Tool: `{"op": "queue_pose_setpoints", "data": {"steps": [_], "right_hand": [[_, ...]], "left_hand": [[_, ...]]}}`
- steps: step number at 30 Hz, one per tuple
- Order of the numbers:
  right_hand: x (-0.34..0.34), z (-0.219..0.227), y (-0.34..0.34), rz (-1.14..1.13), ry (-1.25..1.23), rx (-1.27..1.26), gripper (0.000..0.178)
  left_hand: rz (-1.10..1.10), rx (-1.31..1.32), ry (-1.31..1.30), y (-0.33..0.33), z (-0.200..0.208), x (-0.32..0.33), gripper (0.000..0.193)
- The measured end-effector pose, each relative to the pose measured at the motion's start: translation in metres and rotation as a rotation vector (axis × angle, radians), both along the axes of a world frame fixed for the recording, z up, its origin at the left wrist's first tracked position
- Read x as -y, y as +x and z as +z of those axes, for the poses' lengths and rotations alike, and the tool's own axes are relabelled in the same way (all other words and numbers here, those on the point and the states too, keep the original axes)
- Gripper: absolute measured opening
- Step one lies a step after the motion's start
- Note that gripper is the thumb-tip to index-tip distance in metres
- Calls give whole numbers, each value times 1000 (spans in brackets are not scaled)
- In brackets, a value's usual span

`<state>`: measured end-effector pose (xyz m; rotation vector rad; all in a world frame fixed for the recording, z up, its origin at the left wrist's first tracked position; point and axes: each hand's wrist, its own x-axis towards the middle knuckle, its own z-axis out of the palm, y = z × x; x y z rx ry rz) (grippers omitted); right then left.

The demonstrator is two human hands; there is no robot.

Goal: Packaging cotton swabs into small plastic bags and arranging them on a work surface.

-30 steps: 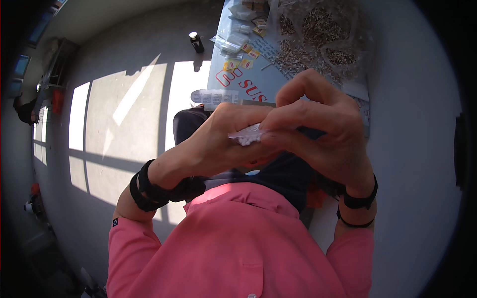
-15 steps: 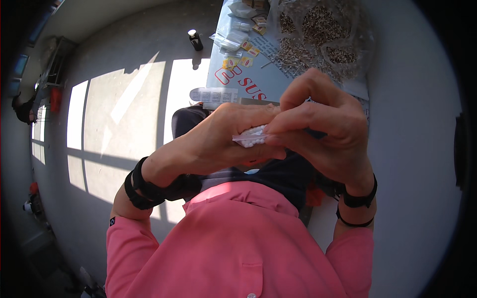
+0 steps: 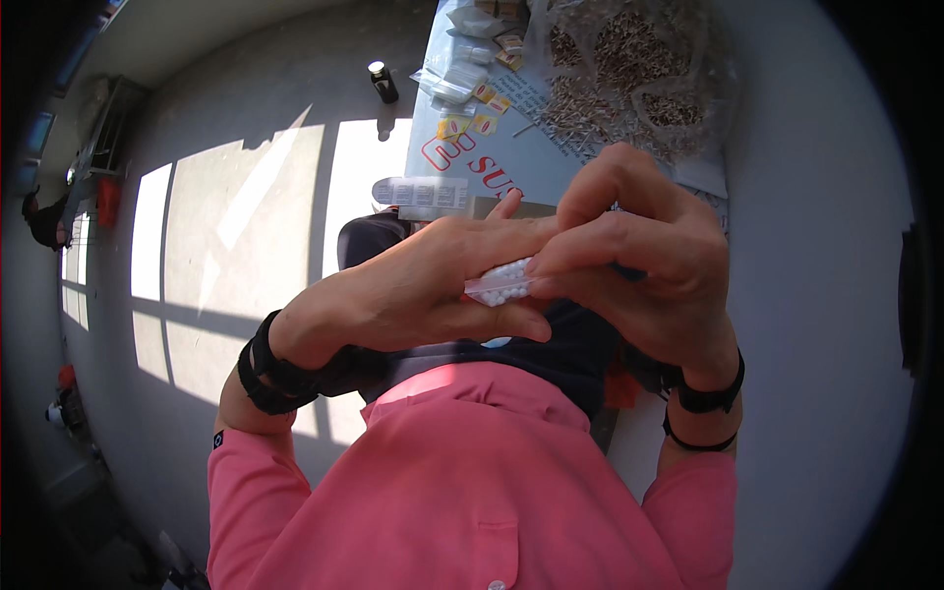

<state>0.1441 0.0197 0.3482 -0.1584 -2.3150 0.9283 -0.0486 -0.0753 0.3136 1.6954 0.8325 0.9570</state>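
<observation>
This looks like a packing workshop, shown by the pale blue-grey printed tabletop [image 3: 539, 175] with a large clear plastic bag [image 3: 716, 69] of thin brown sticks [image 3: 644, 49], stacked small clear plastic bags [image 3: 456, 81] and little yellow-and-white cards [image 3: 453, 127], beside a smooth grey concrete-like floor [image 3: 265, 84] and dark open-framed rack [image 3: 111, 128].

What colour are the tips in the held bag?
The tips are white, best seen in the head view.
</observation>
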Motion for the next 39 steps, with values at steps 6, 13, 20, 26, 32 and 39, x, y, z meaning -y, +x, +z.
{"op": "queue_pose_setpoints", "data": {"steps": [6,13,20,26,32,39], "right_hand": [[-1,2,0,1,14,-16,19],[5,-2,-3,-50,70,-39,22],[0,-11,3,-106,-456,-136,21],[-2,-16,3,-100,-338,-105,24],[-2,-8,0,-92,-273,23,15],[-1,-15,-2,-230,-265,-37,7]], "left_hand": [[-37,-19,-17,-2,-1,-1,54],[72,-30,-5,1,-1,0,39],[275,156,-115,11,-8,4,34],[222,94,-229,4,-8,1,32],[202,72,-304,4,-4,-3,36],[498,323,-112,12,-10,8,42]]}}
